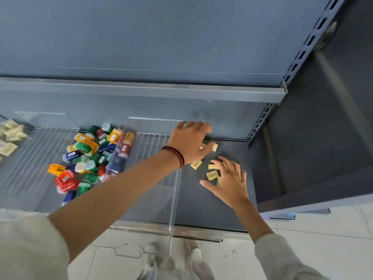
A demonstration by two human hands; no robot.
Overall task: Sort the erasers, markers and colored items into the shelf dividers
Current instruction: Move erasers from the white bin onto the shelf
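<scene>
- The left hand (189,142) reaches across a clear divider (174,199) into the right-hand compartment of the blue-grey shelf (212,211). It is palm down with its fingers spread and their tips bent downward.
- Its thumb tip touches a small beige eraser (215,147) near the back of the compartment. Another beige scrap shows under the palm, and it cannot be told whether the hand grips anything.
- A red beaded bracelet (178,157) sits on the left wrist.
- The right hand (232,179) is flat and spread apart over the same compartment, holding nothing. One eraser lies partly under its fingers.
- Loose beige erasers (196,164) lie on the shelf floor between the two hands, one just beside the right thumb.
- A pile of colored items (88,158) in red, green, blue, orange and white fills a compartment to the left, leaning against a second clear divider (118,158).
- The compartment between the two dividers holds nothing that can be made out.
- More beige erasers (10,136) are heaped at the far left edge.
- An upper shelf (141,91) overhangs the back, and a white tiled floor (323,225) shows below.
</scene>
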